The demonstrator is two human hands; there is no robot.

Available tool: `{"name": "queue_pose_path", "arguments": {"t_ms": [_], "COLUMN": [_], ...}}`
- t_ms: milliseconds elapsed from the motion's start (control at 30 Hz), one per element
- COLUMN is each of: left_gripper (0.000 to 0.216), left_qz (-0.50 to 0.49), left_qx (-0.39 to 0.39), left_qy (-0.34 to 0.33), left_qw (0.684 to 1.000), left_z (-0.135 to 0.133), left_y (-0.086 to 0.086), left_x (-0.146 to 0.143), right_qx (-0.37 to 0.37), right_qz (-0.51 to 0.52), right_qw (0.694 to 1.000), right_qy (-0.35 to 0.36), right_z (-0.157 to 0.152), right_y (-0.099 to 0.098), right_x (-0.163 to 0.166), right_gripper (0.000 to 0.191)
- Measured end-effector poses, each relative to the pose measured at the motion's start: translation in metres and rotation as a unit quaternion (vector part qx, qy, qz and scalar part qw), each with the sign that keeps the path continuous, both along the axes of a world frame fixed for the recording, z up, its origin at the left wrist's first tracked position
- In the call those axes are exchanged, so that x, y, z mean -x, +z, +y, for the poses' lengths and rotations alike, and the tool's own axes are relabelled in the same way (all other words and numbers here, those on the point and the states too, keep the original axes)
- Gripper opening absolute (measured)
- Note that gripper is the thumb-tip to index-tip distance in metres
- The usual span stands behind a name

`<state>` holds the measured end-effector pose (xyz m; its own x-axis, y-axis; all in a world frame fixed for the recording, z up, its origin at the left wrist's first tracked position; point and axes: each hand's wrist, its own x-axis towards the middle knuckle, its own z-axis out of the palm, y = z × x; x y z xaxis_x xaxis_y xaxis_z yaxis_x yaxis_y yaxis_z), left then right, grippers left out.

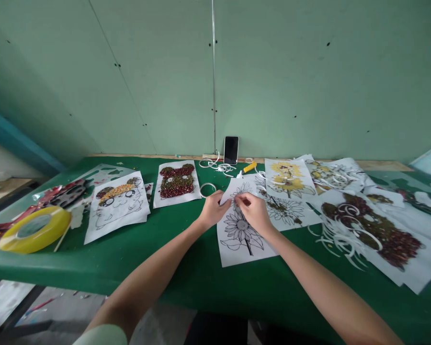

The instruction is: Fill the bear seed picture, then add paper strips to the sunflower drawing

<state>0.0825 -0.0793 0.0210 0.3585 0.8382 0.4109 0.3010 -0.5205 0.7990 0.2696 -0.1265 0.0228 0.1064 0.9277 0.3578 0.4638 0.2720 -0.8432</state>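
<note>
A white sheet with a black line drawing of a sunflower (241,235) lies on the green table (172,258) in front of me. My left hand (212,210) and my right hand (254,211) meet over the upper part of this sheet, fingers pinched together close to each other. What they pinch is too small to make out; it may be a bit of white strip or tape. A small white tape ring (208,189) lies just left of my left hand.
Left: a large yellow tape roll (34,229), a hamster picture (118,203) and a bear picture filled with seeds (177,181). Right: several seed-covered flower sheets (371,230) with white strip curls. A phone (231,150) leans on the wall beside a yellow cutter (249,167).
</note>
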Motion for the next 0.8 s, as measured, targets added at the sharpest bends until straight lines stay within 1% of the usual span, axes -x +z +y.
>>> {"name": "queue_pose_path", "arguments": {"t_ms": [100,267,433,600,800], "left_gripper": [0.036,0.043,0.041,0.043,0.038], "left_qz": [0.004,0.02,0.024,0.023,0.033], "left_qx": [-0.006,-0.017,-0.015,-0.022,-0.032], "left_qy": [0.0,0.032,0.043,0.054,0.05], "left_qw": [1.0,0.999,0.999,0.998,0.998], "left_z": [0.0006,0.0011,-0.0014,-0.0026,-0.0019], "left_y": [-0.0009,-0.0033,-0.0026,-0.0022,-0.0039], "left_x": [-0.0002,-0.0006,-0.0015,-0.0021,-0.002], "right_qx": [0.003,-0.006,-0.013,-0.028,-0.03], "right_qz": [0.0,0.002,-0.009,-0.031,-0.048], "right_qw": [1.0,1.0,1.0,0.999,0.998], "right_qy": [-0.004,-0.002,0.008,0.014,0.013], "right_z": [0.0007,0.0017,0.0022,0.0011,0.0003], "right_y": [-0.0014,-0.004,-0.0057,-0.0048,-0.0049], "right_x": [-0.0001,-0.0002,-0.0008,0.0003,0.0011], "right_gripper": [0.027,0.026,0.026,0.024,0.022]}}
